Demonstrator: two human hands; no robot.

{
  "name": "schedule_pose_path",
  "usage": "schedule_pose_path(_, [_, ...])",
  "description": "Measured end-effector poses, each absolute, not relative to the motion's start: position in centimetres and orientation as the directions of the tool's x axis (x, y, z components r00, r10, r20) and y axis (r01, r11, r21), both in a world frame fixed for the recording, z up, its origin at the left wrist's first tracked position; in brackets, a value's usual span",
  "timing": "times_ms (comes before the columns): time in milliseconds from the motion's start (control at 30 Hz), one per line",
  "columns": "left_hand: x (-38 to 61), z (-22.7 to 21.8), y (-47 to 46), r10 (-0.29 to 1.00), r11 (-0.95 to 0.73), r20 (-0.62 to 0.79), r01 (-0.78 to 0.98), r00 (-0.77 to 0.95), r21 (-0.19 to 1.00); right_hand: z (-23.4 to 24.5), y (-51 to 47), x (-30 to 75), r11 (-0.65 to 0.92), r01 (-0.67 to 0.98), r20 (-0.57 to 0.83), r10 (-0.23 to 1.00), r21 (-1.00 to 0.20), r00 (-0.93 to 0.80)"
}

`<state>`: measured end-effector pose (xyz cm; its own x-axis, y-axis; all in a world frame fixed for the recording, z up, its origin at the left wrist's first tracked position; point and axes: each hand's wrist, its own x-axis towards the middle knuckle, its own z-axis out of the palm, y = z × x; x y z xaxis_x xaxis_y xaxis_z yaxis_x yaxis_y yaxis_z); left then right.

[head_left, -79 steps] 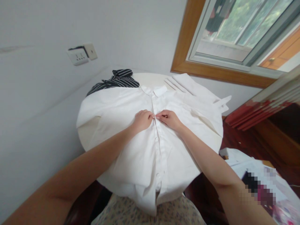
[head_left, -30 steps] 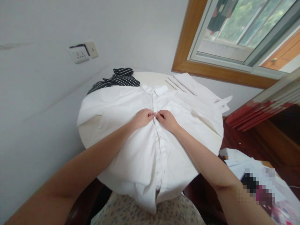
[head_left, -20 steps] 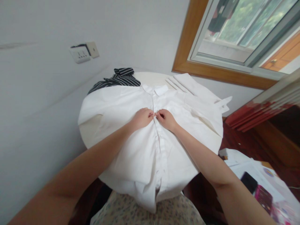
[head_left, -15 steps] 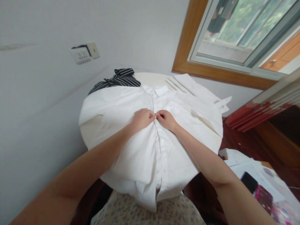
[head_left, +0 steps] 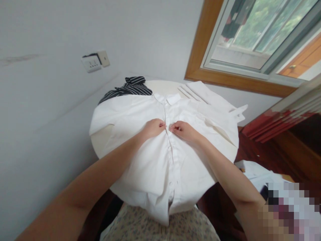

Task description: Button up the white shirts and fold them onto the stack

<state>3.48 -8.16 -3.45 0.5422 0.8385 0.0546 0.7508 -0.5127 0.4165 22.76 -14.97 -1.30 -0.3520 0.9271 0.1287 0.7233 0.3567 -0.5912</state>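
Left hand [head_left: 154,128] and right hand [head_left: 184,130] pinch a white shirt [head_left: 142,170] at mid-front, seemingly to button or unbutton it; the next move needs finger precision.

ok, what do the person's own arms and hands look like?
Left hand and right hand: bare, no gloves. No sleeves or watch in view; pixelation hides part of the right arm. Rings: can't tell. Pale garment with small dark print at the lap.
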Motion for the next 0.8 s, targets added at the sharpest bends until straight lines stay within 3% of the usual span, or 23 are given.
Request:
schedule_pose_path(100, [3.7,-3.6,-8.4,0.855,-0.505,0.1,0.77,0.509,0.39,-1.3,-15.6,23.2,0.343,0.845,0.134,0.939,-0.411,-0.316])
schedule_pose_path(200, [4.1,-3.6,-8.9,0.866,-0.499,0.148,0.796,0.478,0.344,-2.4,-16.0,23.5,0.233,0.947,0.124,0.97,-0.22,-0.209])
schedule_pose_path(300, [4.1,-3.4,-8.8,0.86,-0.507,0.224,0.816,0.458,0.277,-3.4,-16.3,23.7,0.174,0.976,0.055,0.984,-0.129,-0.168])
schedule_pose_path(467, [1.7,-2.1,-5.8,0.825,-0.486,0.383,0.868,0.416,0.103,-2.5,-15.6,24.4,0.189,0.977,-0.02,0.981,-0.102,-0.192])
schedule_pose_path(600, [-1.6,-1.0,-1.6,0.829,-0.432,0.369,0.9,0.42,-0.053,-1.2,-13.1,25.8,0.173,0.979,0.047,0.985,-0.106,-0.169])
schedule_pose_path(800, [-4.2,0.3,3.0,0.877,-0.314,0.349,0.943,0.331,-0.106,-0.5,-7.5,27.9,0.061,0.993,0.154,0.987,-0.1,-0.046])
